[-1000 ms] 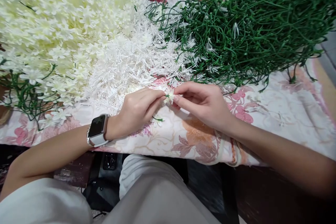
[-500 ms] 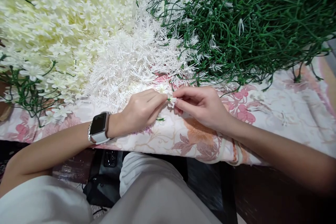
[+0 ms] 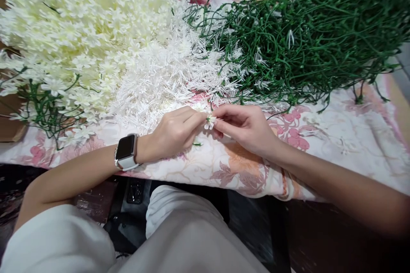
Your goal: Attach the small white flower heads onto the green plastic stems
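My left hand [image 3: 174, 131] and my right hand [image 3: 245, 127] meet fingertip to fingertip over the flowered cloth [image 3: 336, 136], both pinching one small white artificial flower [image 3: 209, 121]. A short green stem end [image 3: 197, 144] pokes out under my left hand. A smartwatch [image 3: 126, 151] sits on my left wrist. Just beyond my fingers lies a heap of spiky white plastic pieces [image 3: 163, 74].
A big pile of cream artificial flowers [image 3: 80, 30] fills the left. A tangle of green plastic stems [image 3: 307, 38] covers the right. A few stemmed flowers [image 3: 48, 106] lie at the left edge. My legs in light trousers [image 3: 179, 239] are below the table edge.
My hands have stayed together on the small flower, shifting it only slightly. The view has drifted a little to the left.
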`<state>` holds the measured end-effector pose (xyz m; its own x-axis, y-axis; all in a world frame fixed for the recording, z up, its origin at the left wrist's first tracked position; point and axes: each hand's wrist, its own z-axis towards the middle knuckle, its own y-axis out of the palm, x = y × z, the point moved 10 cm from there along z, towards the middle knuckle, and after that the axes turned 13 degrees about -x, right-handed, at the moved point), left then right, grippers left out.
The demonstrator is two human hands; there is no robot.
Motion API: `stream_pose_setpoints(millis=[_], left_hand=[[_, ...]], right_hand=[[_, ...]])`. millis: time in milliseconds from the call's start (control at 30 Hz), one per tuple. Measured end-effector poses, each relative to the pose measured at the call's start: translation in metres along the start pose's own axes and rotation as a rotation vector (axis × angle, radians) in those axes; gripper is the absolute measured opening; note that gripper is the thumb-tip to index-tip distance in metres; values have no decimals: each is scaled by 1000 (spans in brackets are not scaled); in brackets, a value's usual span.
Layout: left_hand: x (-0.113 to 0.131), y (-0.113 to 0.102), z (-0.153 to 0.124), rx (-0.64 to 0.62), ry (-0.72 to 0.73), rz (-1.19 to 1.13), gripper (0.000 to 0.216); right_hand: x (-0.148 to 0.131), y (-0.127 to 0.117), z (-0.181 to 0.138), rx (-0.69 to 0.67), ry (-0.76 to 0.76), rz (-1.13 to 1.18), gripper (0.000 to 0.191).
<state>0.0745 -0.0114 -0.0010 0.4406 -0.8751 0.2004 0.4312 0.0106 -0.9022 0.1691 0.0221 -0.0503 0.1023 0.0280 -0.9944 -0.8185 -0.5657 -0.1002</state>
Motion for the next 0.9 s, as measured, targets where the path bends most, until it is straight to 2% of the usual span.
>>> stream_pose_setpoints(millis=[133,200,267,400,533,600,667,767,900], left_hand=[[-14,-24,1,111,-132,-70,10],[-29,-38,0,181,-251,-171,12],[-49,-44,-4,230,-381,-339,15],[-76,-34,-7,245,-519,-696,12],[-84,-29,-8,244,-568,-807,12],[-83,-27,-5,164,-575,-797,14],[-76,-22,0,10,-550,-752,16],[-64,-21,5,-183,-475,-534,15],[-62,-29,3,-185,-451,-129,11]], right_hand=[[-7,-19,-2,142,-52,0,11],[-8,-29,-5,226,-83,20,16],[-8,-31,-5,246,-93,38,21],[-13,-24,-4,202,-87,-93,21],[-32,-25,-8,232,-152,-388,18],[-38,-21,-7,202,-177,-545,14],[-35,-13,-3,132,-170,-684,9],[-23,-5,2,67,-106,-808,10],[-13,-2,4,68,-52,-799,9]])
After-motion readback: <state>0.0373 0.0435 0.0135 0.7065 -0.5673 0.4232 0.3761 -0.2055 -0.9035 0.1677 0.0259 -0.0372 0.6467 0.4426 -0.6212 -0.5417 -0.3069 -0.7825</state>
